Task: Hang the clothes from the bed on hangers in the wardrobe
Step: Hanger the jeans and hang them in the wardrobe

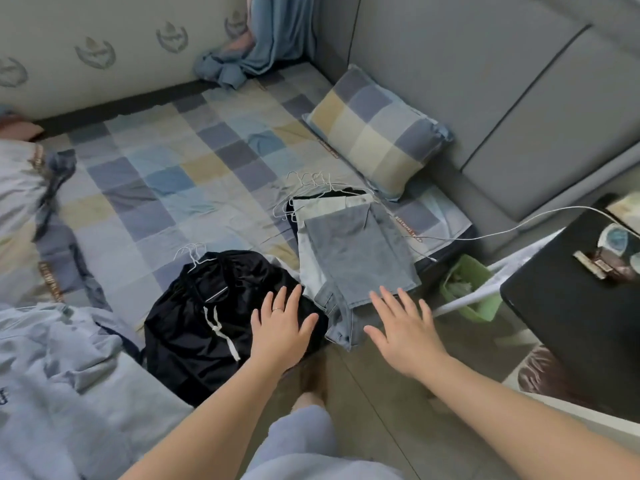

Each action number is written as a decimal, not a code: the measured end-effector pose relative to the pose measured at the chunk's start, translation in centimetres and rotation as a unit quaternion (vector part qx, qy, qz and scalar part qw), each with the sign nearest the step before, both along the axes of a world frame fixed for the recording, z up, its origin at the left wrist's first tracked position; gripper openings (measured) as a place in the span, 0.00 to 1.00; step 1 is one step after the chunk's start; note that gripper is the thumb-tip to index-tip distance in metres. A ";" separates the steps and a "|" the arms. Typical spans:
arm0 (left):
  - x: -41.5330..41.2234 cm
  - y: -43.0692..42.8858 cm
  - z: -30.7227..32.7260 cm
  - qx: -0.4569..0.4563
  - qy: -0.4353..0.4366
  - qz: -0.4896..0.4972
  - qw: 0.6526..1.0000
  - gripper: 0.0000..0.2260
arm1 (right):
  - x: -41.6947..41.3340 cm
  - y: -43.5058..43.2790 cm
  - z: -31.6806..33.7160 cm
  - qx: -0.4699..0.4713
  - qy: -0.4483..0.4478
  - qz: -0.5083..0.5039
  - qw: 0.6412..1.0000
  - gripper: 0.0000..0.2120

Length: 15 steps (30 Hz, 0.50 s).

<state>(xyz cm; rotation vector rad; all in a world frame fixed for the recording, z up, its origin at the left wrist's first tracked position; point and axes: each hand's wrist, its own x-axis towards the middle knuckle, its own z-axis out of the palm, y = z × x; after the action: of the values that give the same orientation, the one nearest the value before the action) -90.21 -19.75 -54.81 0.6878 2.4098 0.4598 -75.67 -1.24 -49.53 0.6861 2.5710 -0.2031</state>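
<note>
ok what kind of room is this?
Most likely a bedroom: a bed with a checked sheet, a matching pillow against a padded headboard, and folded jeans with wire hangers.

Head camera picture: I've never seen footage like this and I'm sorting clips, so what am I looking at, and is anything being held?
One camera, worn on a person's head, looks down at their own bare hands. The left hand lies spread over a black garment; the right hand hovers open near folded jeans. Neither holds anything. Both garments lie at the edge of a checked bed, with wire hangers behind the jeans and a pillow further back.
</note>
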 end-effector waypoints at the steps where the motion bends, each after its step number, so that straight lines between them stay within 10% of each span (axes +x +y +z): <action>1: -0.6 1.6 -0.1 0.002 0.000 -0.004 1.000 0.30 | -0.6 1.5 -0.1 0.002 0.000 -0.003 1.000 0.31; 15: -11.2 17.3 -0.6 -0.024 -0.038 -0.007 0.999 0.30 | -9.8 17.9 0.1 -0.018 -0.030 -0.025 0.999 0.32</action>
<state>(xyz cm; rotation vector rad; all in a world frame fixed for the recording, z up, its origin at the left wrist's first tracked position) -101.43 -2.49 -55.38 0.6546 2.3348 0.4126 -85.51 16.65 -49.47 0.7322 2.4898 -0.2404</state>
